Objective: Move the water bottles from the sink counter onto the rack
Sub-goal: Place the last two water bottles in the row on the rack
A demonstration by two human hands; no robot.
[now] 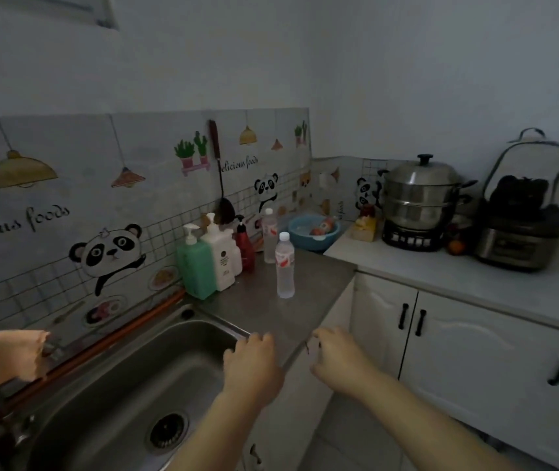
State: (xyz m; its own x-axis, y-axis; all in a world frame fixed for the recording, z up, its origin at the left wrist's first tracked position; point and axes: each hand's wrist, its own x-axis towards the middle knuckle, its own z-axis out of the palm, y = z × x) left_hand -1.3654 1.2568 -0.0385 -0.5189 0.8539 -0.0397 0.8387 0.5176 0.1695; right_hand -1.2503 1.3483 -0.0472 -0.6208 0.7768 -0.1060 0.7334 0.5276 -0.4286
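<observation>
Two clear water bottles with white caps and red-and-white labels stand upright on the grey sink counter (308, 287). The nearer bottle (284, 266) is out in the open. The farther bottle (269, 234) stands behind it, close to the wall. My left hand (254, 362) hovers over the sink's right rim, fingers loosely curled and holding nothing. My right hand (335, 358) is at the counter's front edge, fingers apart, also holding nothing. Both hands are well short of the bottles. No rack is in view.
Several pump bottles (210, 256) stand along the wall left of the water bottles. A blue bowl (313, 231) with fruit sits behind. The steel sink (128, 385) lies at lower left. A steamer pot (419, 198) and blender (519, 226) occupy the white counter at right.
</observation>
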